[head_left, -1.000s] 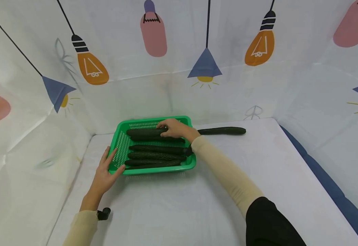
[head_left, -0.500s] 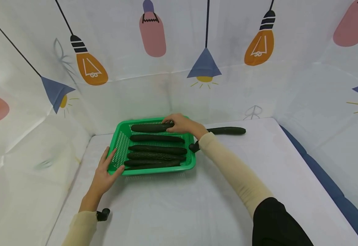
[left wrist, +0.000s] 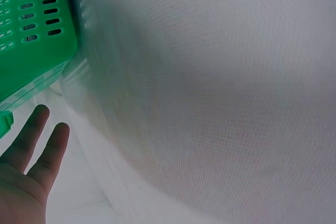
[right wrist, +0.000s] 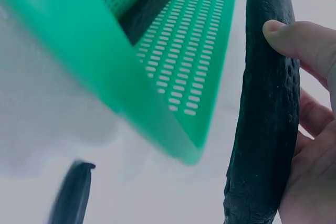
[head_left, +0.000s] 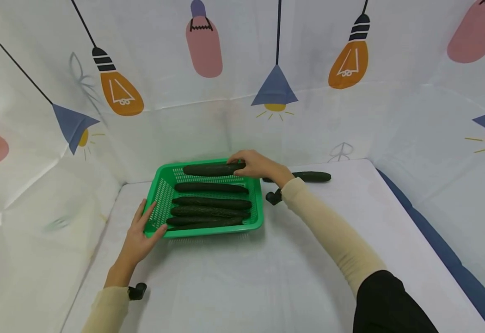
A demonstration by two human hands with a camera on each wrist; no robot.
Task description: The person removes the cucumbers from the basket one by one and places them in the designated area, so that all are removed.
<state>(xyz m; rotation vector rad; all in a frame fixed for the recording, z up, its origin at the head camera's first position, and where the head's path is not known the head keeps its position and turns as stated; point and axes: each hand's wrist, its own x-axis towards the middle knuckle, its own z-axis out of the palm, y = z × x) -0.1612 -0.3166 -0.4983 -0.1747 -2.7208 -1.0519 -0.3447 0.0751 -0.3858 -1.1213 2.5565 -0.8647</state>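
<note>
My right hand [head_left: 260,165] grips a dark green cucumber [head_left: 206,169] near its right end, above the back rim of a green plastic basket [head_left: 209,234]. In the right wrist view, the thumb presses one side of that cucumber [right wrist: 268,93] and the fingers wrap behind it. Several other cucumbers [head_left: 211,202] lie side by side in the basket. My left hand [head_left: 137,241] rests at the basket's left front corner, fingers spread; in the left wrist view two straight fingers [left wrist: 51,158] show beside the basket [left wrist: 42,59].
Another cucumber [head_left: 315,176] lies on the white tabletop [head_left: 242,282], right of the basket and partly hidden by my right wrist. Behind stands a white sheet wall [head_left: 184,134] with printed lamps and bulbs. Black wrist cameras [head_left: 137,291] are on both wrists.
My right hand has lifted one cucumber from the back of the basket and carried it right and back, over the rear rim. My left hand stays at the corner.
</note>
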